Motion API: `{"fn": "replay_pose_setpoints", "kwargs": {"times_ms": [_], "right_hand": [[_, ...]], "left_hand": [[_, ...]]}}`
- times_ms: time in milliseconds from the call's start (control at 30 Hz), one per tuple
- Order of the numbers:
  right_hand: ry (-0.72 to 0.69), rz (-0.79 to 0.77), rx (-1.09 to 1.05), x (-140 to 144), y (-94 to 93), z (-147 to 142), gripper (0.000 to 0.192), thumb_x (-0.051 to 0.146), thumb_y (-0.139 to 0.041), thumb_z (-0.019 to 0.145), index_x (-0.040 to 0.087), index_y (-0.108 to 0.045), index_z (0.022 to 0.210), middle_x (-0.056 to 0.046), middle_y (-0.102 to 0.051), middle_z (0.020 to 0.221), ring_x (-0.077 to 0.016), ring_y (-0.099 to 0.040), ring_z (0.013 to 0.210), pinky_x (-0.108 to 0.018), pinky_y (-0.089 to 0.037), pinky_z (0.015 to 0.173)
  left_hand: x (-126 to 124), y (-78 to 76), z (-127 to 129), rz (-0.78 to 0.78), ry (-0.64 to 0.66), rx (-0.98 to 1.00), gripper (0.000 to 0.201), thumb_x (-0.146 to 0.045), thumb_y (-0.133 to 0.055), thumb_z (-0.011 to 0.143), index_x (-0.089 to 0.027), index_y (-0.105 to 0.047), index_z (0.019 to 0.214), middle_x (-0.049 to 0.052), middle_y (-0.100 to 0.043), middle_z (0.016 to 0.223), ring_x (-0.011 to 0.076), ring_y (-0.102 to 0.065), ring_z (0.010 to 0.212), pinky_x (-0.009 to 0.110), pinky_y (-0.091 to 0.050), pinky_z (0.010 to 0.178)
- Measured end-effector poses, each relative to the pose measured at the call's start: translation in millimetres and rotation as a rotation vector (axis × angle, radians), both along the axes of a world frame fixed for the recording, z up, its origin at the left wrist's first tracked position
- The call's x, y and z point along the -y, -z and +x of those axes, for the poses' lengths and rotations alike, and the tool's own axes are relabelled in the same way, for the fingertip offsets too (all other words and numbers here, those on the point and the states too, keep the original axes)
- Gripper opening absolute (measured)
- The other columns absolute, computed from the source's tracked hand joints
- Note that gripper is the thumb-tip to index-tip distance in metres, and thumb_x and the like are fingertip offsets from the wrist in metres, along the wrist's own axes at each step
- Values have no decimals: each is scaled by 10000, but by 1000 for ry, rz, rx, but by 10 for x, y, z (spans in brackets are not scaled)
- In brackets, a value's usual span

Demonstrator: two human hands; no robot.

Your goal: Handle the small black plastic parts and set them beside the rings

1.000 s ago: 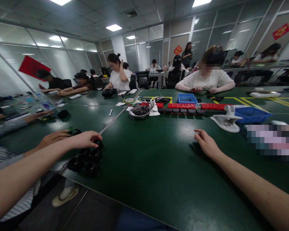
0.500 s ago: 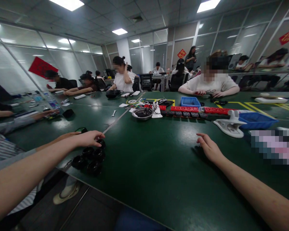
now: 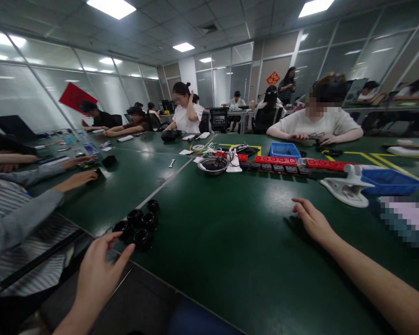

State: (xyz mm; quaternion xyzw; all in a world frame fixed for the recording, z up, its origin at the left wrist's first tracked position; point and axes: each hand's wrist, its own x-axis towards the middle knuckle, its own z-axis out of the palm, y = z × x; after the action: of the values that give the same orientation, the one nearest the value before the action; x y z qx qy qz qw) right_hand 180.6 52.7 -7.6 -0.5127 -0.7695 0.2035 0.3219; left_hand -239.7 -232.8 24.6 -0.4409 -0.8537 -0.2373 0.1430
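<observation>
My left hand hovers at the near edge of the green table, fingers spread and empty, just short of a cluster of several black round parts. My right hand rests palm-down on the table to the right, fingers loosely curled, holding nothing. A white clamp-shaped tool lies beyond my right hand.
A person in a striped sleeve sits at my left, a hand reaching onto the table. A metal bowl, red strips and blue bins lie farther back. Other people sit around the far side.
My left hand has pulled back from the black round parts toward the table's near edge and opened. The neighbour's hand moved away to the left. My right hand has hardly moved.
</observation>
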Motion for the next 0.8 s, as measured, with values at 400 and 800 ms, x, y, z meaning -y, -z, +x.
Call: {"fn": "replay_pose_setpoints", "kwargs": {"times_ms": [400, 800], "right_hand": [[-8, 17, 60, 41, -38, 0, 383, 434, -271, 794, 184, -459, 1014, -68, -577, 825, -209, -561, 780, -344, -438, 701], [-45, 9, 68, 31, -36, 4, 381, 436, -268, 799, 182, -476, 993, -82, -575, 954, -210, -556, 847, -333, -439, 715]], "left_hand": [[-211, 254, 168, -269, -120, 61, 604, -661, -357, 612, -147, -514, 886, 136, -533, 985, 305, -473, 945, 378, -375, 757], [-80, 301, 312, -247, -58, 80, 476, -604, -416, 622, -195, -517, 843, 90, -543, 978, 261, -485, 930, 349, -373, 758]]}}
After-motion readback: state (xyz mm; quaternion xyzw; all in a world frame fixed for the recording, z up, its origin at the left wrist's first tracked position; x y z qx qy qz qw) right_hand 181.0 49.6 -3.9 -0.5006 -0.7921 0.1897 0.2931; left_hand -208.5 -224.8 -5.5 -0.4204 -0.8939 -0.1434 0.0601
